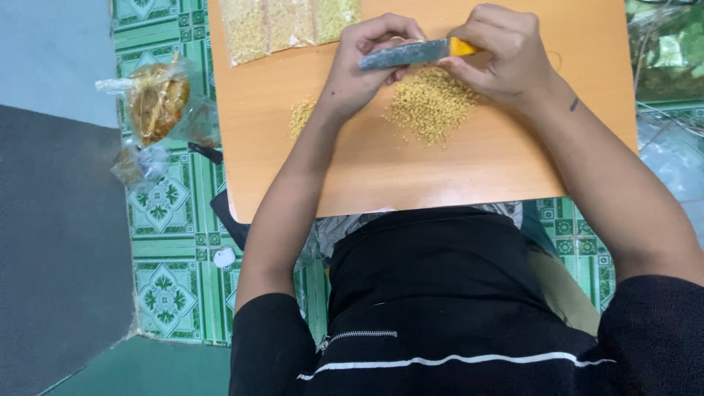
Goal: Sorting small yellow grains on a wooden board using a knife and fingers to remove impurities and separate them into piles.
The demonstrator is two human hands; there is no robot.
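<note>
Grainy yellow chopped bits [429,103] heap on the smooth orange board [381,176]. The right hand [506,55] clamps the knife [414,53] by its yellow handle; the left hand [367,62] curls against the dull grey blade.

Near half of the orange board [440,172] lies bare and passable, while the large grain heap [429,106], a small heap [301,116] and clear grain packets [286,26] block its far side.

Clear packets of yellow grain [290,26] lie at the desk's [469,172] far edge; knotted plastic bags [155,99] sit on the green-tiled floor [165,290].
</note>
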